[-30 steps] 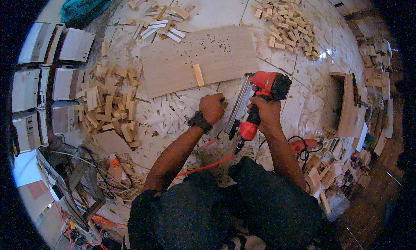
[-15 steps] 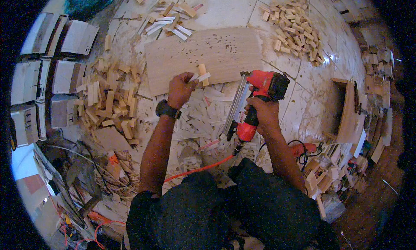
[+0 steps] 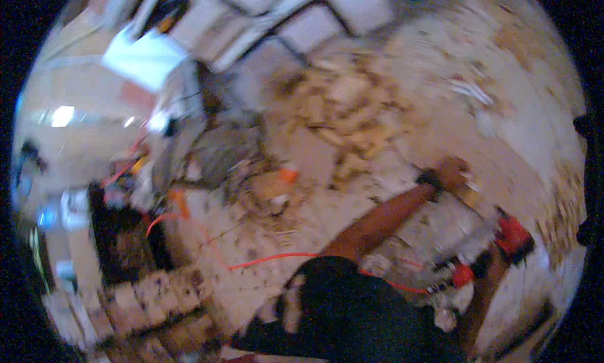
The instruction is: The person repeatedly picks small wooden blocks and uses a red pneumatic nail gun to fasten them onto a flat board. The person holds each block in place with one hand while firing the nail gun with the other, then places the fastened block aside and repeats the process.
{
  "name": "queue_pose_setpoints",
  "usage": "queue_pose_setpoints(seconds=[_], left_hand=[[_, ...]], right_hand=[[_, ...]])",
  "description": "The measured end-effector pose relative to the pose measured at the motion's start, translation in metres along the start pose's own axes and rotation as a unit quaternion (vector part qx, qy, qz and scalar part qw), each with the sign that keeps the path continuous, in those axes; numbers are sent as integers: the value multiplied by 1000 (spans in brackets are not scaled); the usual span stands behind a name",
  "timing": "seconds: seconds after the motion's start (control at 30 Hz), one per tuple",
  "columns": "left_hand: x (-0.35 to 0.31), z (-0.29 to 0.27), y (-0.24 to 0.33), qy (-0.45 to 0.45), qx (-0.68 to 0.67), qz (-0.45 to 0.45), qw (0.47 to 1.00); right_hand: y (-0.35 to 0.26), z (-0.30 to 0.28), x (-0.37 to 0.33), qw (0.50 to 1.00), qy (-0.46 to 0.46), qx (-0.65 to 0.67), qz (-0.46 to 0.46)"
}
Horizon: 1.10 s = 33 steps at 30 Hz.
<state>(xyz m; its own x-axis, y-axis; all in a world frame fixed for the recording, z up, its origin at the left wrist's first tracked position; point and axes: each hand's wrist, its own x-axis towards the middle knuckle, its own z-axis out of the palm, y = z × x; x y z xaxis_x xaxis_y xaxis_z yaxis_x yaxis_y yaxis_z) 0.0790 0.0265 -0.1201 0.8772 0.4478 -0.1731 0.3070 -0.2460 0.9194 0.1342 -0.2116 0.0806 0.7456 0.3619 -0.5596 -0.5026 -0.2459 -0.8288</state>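
Note:
The whole view is smeared by motion. My left hand (image 3: 453, 173), with a dark watch on the wrist, reaches over the near edge of a flat wooden board (image 3: 509, 165). Its fingers are closed on a small white-faced wood strip (image 3: 473, 186), beside a tan wood block (image 3: 469, 198) lying on the board. Lower right, my right hand (image 3: 499, 259) grips the handle of a red and black nail gun (image 3: 514, 238). An orange air hose (image 3: 402, 288) runs leftward from the gun. My right fingers are mostly blurred.
A pile of cut wood blocks (image 3: 371, 143) lies beyond my left forearm, and another block pile (image 3: 569, 199) sits at the right rim. White strips (image 3: 472, 89) lie past the board. Large pale boxes (image 3: 308, 29) stand at the top, near a grey cloth heap (image 3: 229, 146).
The view has swung left, so the hands, board and nail gun now appear farther right and lower. Both hands keep hold of their things.

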Motion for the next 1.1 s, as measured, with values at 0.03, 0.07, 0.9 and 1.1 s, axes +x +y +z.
queue_pose_setpoints(seconds=[0.03, 0.07, 0.9, 1.1], left_hand=[[-2, 16, 1, 68, 56, 41, 995], [11, 17, 1, 10, 21, 45, 999], [-14, -23, 17, -13, 11, 79, 997], [-38, -71, 48, 14, 17, -14, 1000]], right_hand=[[-3, -7, 1, 1000, 8, 1, -21], [-3, -11, 1, 1000, 12, 3, 18], [2, 11, 12, 996, 1, 49, 79], [-25, 51, -7, 999, 14, -30, 10]])
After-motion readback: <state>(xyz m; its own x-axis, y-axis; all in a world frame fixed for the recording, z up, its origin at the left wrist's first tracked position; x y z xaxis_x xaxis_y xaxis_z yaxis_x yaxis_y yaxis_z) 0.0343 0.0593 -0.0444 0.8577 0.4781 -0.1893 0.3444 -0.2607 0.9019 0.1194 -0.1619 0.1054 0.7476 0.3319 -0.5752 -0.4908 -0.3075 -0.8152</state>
